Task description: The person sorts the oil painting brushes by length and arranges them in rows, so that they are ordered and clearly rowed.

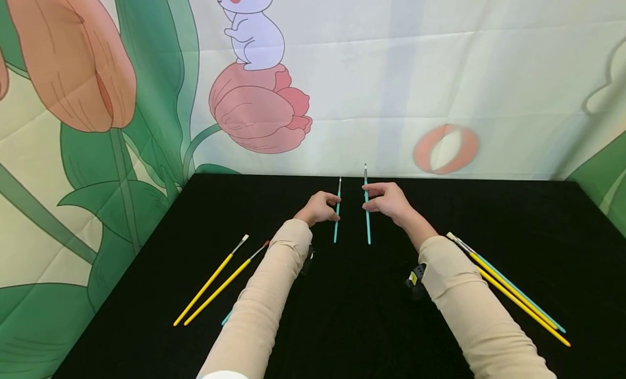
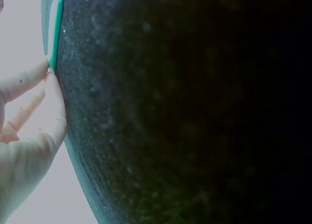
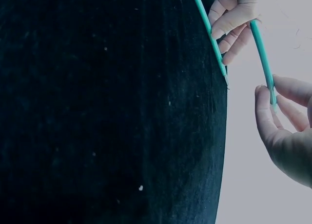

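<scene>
Two slim turquoise paintbrushes are side by side near the far edge of the black table, bristles pointing away from me. My left hand (image 1: 320,207) pinches the left turquoise paintbrush (image 1: 335,231), which lies close over the cloth. In the left wrist view the thumb and a fingertip meet on its handle (image 2: 55,33). Just to the right, my right hand (image 1: 389,200) holds the other turquoise paintbrush (image 1: 368,227) between thumb and fingers. Its tip overlaps the backdrop. The right wrist view shows both hands, with the right-hand brush (image 3: 263,55) between them.
Two yellow-handled brushes (image 1: 207,285) lie at the left, with a turquoise handle (image 1: 226,318) partly hidden by my left sleeve. On the right, yellow brushes (image 1: 530,304) and a turquoise one (image 1: 518,286) lie close together beside my right forearm. A printed fabric backdrop (image 1: 352,96) hangs behind the table.
</scene>
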A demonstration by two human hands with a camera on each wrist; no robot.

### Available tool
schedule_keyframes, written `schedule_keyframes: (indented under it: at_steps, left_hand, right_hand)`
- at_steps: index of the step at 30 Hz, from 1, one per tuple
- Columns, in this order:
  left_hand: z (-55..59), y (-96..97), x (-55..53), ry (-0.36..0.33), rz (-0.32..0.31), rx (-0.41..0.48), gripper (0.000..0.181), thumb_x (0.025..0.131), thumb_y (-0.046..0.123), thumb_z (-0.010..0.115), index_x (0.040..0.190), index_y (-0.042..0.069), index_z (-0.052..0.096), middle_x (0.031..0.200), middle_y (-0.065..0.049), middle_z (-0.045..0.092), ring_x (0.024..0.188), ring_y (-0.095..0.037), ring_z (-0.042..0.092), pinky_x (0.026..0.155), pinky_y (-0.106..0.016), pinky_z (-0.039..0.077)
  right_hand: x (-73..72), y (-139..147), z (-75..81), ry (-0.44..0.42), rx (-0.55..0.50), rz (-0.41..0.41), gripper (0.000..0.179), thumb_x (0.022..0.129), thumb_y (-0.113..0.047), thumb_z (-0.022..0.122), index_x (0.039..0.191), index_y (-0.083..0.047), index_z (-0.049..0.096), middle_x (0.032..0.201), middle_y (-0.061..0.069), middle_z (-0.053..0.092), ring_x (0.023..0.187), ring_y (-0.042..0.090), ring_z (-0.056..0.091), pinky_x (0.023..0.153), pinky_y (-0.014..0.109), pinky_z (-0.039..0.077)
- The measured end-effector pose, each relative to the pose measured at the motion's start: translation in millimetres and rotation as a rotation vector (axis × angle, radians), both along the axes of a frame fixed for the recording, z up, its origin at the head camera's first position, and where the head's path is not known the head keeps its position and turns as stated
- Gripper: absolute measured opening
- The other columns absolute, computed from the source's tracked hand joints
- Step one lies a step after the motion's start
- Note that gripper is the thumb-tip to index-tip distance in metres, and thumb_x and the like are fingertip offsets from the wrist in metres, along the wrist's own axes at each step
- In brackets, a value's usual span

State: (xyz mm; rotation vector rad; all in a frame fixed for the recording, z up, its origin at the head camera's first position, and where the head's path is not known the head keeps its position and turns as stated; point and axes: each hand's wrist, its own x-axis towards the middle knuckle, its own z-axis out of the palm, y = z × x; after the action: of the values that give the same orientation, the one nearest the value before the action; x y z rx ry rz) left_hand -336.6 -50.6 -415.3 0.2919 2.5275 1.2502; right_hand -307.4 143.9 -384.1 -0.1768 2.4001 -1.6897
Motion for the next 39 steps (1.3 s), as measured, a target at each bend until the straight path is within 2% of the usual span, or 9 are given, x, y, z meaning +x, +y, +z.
schedule_keyframes:
  at_steps: [7,15,25,28,34,39]
  left_hand:
    - [0.2,-0.3,-1.2,-0.027,0.014,0.035,0.051,0.077,-0.005,0.066,0.126,0.002,0.053,0.124,-0.019,0.048,0.091,-0.024,0.059,0.076,-0.028,0.051]
    - [-0.5,-4.9,-6.3,-0.104,-0.005,0.160,0.053,0.077,-0.009,0.064,0.128,0.000,0.050,0.125,-0.021,0.045,0.098,-0.027,0.056,0.077,-0.029,0.051]
    - [-0.2,-6.6,-9.4,-0.146,-0.006,0.194,0.058,0.076,-0.013,0.063,0.130,0.002,0.049,0.126,-0.020,0.045,0.086,-0.021,0.053,0.077,-0.031,0.051]
    - [-0.6,-5.9,-10.1,-0.144,0.003,0.189,0.059,0.075,-0.013,0.064,0.129,0.002,0.049,0.126,-0.020,0.046,0.087,-0.021,0.052,0.077,-0.030,0.051]
    - [-0.4,-5.1,-10.4,-0.107,-0.003,0.131,0.058,0.075,-0.011,0.063,0.129,0.001,0.049,0.125,-0.019,0.048,0.101,-0.027,0.054,0.077,-0.030,0.051]
    - [-0.6,-4.9,-10.8,-0.094,-0.015,0.104,0.057,0.075,-0.011,0.064,0.129,0.000,0.049,0.125,-0.019,0.048,0.104,-0.028,0.054,0.077,-0.030,0.051]
  right_hand:
    - [-6.7,-5.7,-4.6,-0.017,-0.001,-0.007,0.050,0.081,0.009,0.059,0.129,0.006,0.046,0.121,0.026,0.044,0.092,0.027,0.057,0.079,0.033,0.051]
    - [-12.8,-12.5,-9.5,-0.037,0.003,-0.015,0.052,0.080,0.010,0.060,0.129,0.005,0.046,0.117,0.024,0.045,0.091,0.027,0.055,0.080,0.035,0.051]
    - [-20.7,-19.1,-18.4,-0.077,-0.018,-0.021,0.052,0.080,0.011,0.059,0.129,0.006,0.046,0.116,0.024,0.045,0.085,0.022,0.056,0.079,0.032,0.051]
    - [-22.8,-21.1,-19.0,-0.089,-0.030,-0.024,0.051,0.080,0.012,0.059,0.129,0.006,0.046,0.116,0.024,0.044,0.084,0.022,0.056,0.079,0.033,0.051]
    - [-27.0,-24.5,-22.3,-0.122,-0.034,-0.025,0.051,0.081,0.011,0.058,0.130,0.005,0.045,0.119,0.024,0.044,0.085,0.021,0.056,0.080,0.032,0.051]
    - [-28.3,-28.3,-24.2,-0.117,-0.013,-0.026,0.051,0.081,0.010,0.058,0.129,0.005,0.045,0.117,0.023,0.046,0.085,0.021,0.056,0.080,0.033,0.051]
